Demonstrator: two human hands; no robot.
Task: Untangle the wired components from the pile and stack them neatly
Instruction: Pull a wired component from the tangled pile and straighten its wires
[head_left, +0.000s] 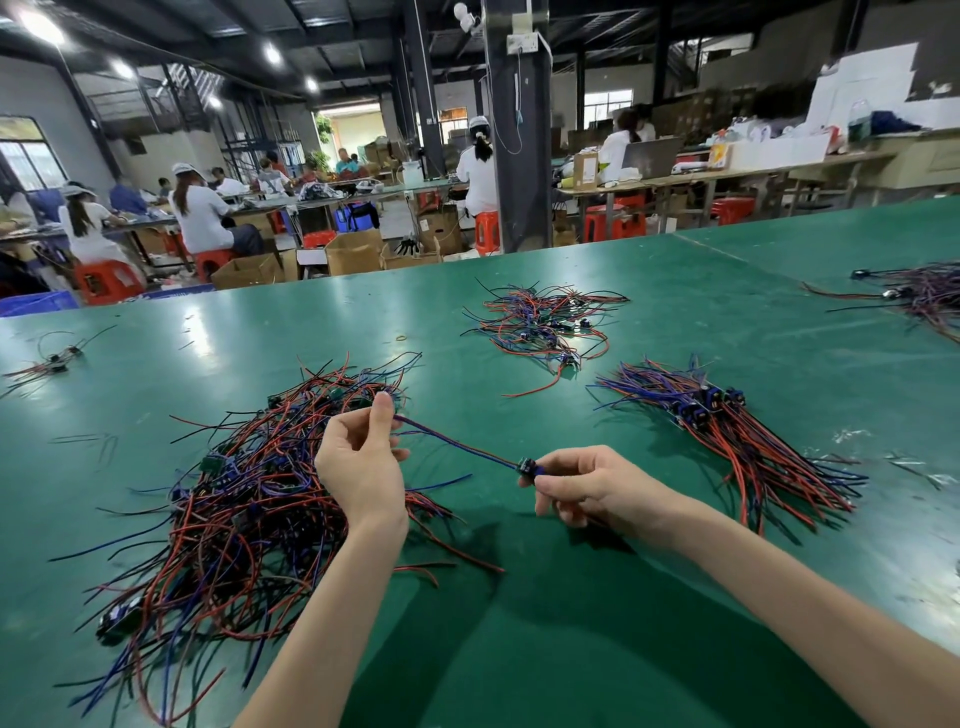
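Observation:
A big tangled pile of red, blue and black wired components lies on the green table at the left. My right hand pinches the small dark head of one wired component. Its blue and red wires stretch taut up and left to my left hand, which pinches them between thumb and fingers just above the pile. To the right lies a neat stack of components, heads together and wires running down to the right.
A smaller tangle lies further back in the middle, another bundle at the far right, and a few stray components at the far left. A rubber band rests on the table. People work at benches beyond the far edge.

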